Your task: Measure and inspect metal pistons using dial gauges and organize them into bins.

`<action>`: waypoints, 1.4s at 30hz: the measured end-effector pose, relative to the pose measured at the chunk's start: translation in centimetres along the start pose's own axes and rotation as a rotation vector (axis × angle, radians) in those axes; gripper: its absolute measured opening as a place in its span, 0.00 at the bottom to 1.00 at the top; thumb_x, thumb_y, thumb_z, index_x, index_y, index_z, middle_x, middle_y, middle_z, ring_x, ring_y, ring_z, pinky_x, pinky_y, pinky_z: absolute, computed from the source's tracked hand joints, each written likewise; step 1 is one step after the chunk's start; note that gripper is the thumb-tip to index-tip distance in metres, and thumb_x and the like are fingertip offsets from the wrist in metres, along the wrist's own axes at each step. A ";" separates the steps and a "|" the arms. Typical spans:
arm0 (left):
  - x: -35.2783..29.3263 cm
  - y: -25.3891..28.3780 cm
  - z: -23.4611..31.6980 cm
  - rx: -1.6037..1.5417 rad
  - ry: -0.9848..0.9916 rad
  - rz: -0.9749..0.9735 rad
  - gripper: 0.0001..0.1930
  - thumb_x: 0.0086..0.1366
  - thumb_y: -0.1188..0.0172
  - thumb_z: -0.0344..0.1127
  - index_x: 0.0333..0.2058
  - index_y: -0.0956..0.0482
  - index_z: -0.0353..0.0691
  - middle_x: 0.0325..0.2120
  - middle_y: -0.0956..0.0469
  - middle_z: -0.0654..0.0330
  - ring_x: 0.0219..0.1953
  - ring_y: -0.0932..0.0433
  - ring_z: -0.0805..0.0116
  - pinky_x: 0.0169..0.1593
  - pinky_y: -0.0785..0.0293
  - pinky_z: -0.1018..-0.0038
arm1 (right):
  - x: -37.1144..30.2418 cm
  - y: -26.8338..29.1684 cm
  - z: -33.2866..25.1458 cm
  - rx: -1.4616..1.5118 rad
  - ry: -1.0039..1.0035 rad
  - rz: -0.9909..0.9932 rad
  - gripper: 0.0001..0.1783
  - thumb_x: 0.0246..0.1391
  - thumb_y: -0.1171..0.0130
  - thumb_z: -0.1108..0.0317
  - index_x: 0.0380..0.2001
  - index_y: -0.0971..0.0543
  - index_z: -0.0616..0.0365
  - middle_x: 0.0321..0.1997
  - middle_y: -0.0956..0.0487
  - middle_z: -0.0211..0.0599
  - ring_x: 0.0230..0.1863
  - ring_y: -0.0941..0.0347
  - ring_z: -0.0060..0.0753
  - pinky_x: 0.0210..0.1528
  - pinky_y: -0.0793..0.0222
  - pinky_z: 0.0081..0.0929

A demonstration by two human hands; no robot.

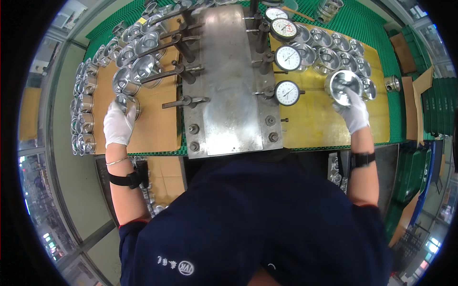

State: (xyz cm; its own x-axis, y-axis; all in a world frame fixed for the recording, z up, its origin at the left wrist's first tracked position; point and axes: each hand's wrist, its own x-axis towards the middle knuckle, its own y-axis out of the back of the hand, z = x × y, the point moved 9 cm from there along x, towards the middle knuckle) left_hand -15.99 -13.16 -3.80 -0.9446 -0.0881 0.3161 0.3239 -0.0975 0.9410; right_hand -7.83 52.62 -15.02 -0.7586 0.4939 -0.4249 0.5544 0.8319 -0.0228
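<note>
My left hand [118, 126], in a white glove, is closed round a silvery metal piston [135, 107] at the near end of the left-hand group. My right hand [355, 113], gloved too, grips another piston [339, 82] above the yellow board, its shiny hollow side facing up. The right fingers reach partly into that piston and its underside is hidden. Between my hands stands a steel gauge fixture [229, 95] with a smooth plate down its middle. Round dial gauges [287, 93] line its right side, and clamp-like levers [183, 101] line its left.
Rows of pistons [86, 103] stand on brown cardboard [157, 124] at the left. More pistons [327, 58] fill the far part of the yellow board [315, 128]. Green ribbed matting [367, 21] covers the bench. Green crates [439, 107] and an open carton [411, 107] are at the right.
</note>
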 end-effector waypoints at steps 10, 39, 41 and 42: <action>-1.3 -2.9 -1.2 0.361 -0.057 -0.336 0.32 0.61 0.34 0.46 0.60 0.29 0.38 0.39 0.18 0.43 0.41 0.20 0.43 0.49 0.24 0.55 | 6.4 -0.4 6.3 -0.008 -0.325 0.007 0.20 0.63 0.45 0.63 0.55 0.28 0.60 0.52 0.24 0.42 0.46 0.24 0.42 0.42 0.17 0.38; -7.5 2.8 19.7 -0.665 -0.500 -0.459 0.37 0.54 0.32 0.34 0.63 0.36 0.35 0.46 0.23 0.43 0.46 0.22 0.43 0.52 0.24 0.60 | -22.8 -28.6 -6.0 -1.039 1.225 -0.587 0.45 0.42 0.31 0.60 0.66 0.34 0.53 0.53 0.28 0.49 0.47 0.25 0.56 0.47 0.25 0.45; -8.0 3.2 21.1 -0.478 -0.661 -0.240 0.42 0.51 0.27 0.38 0.63 0.37 0.38 0.52 0.27 0.44 0.50 0.25 0.42 0.53 0.25 0.58 | -22.6 -28.7 -5.6 -1.039 1.269 -0.572 0.46 0.42 0.30 0.63 0.67 0.36 0.52 0.58 0.29 0.51 0.49 0.26 0.58 0.49 0.25 0.44; -7.7 2.4 21.4 -0.473 -0.631 -0.279 0.47 0.47 0.24 0.42 0.64 0.37 0.41 0.57 0.32 0.44 0.54 0.28 0.42 0.55 0.26 0.57 | -22.3 -28.4 -5.5 -0.986 1.225 -0.601 0.47 0.41 0.30 0.63 0.67 0.36 0.52 0.61 0.31 0.53 0.51 0.26 0.60 0.50 0.25 0.44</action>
State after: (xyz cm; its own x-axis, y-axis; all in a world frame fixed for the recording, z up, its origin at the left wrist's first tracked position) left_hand -9.01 8.46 -1.40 -0.7995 0.5588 0.2202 -0.0712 -0.4521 0.8891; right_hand -8.50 19.33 0.05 -0.8316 -0.4325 0.3485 0.0569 0.5578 0.8280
